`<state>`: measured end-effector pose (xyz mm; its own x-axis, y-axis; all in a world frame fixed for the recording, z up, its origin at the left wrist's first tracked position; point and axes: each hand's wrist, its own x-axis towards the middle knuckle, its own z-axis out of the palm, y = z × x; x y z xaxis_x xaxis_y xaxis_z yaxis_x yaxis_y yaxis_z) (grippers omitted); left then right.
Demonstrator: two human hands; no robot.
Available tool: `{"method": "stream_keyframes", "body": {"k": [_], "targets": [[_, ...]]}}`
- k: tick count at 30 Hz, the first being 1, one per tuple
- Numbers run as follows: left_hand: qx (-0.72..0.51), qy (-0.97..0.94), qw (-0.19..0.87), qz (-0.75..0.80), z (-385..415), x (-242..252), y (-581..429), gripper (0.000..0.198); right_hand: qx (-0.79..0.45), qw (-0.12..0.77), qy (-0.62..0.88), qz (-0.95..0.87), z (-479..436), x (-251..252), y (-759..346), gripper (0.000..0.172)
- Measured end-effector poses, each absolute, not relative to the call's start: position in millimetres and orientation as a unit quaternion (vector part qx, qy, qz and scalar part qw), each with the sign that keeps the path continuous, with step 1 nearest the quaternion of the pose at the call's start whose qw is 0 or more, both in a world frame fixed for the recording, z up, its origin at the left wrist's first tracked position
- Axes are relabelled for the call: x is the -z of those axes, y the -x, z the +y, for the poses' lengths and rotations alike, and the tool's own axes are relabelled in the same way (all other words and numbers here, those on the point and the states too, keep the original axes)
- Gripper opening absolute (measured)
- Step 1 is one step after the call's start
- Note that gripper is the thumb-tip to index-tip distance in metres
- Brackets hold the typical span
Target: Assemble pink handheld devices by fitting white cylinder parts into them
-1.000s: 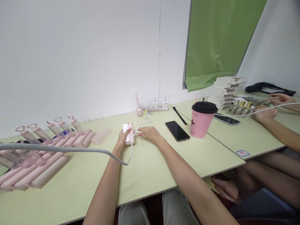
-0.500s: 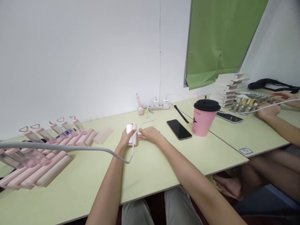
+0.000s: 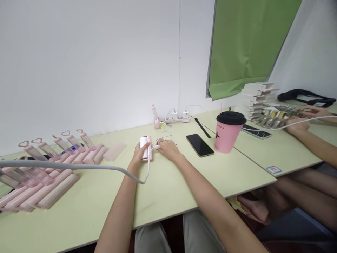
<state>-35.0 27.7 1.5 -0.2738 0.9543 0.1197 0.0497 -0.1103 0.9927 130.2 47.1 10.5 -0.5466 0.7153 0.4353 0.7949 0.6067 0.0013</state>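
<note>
My left hand (image 3: pixel 137 154) is closed around a small pink-and-white case (image 3: pixel 143 142), its thumb lying across the front. The case is near the middle of the table. To its right, my right hand (image 3: pixel 168 148) pinches something small and pale close to the case's right side; the fingers hide most of it. A white cable (image 3: pixel 147 168) hangs in front of the case and passes close to the camera.
Pink tubes (image 3: pixel 58 188) and clear-bodied pink sticks with heart-shaped loops (image 3: pixel 36 150) stand at left. A phone (image 3: pixel 200 145), pink cup (image 3: pixel 226 137) and power strip (image 3: pixel 175 120) lie beyond my right hand. A co-worker's hands (image 3: pixel 298 124) handle small bottles at far right.
The view has shifted slightly. My right-hand fingers have lifted a little beside the case, while my left hand keeps its grip on it.
</note>
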Motion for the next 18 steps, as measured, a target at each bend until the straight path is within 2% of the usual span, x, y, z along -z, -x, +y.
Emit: {"method": "stream_keyframes", "body": {"k": [12, 16, 18], "targets": [[-0.558, -0.5, 0.349, 0.562, 25, -7, 30, 0.054, 0.037, 0.142, 0.417, -0.897, 54, -14, -141, 0.031], [-0.574, -0.5, 0.326, 0.56, 24, -8, 30, 0.053, 0.033, 0.165, 0.433, -0.886, 51, -14, -138, 0.031], [-0.588, -0.494, 0.328, 0.549, 23, -7, 32, 0.053, 0.04, 0.203, 0.421, -0.883, 48, -16, -136, 0.034]]}}
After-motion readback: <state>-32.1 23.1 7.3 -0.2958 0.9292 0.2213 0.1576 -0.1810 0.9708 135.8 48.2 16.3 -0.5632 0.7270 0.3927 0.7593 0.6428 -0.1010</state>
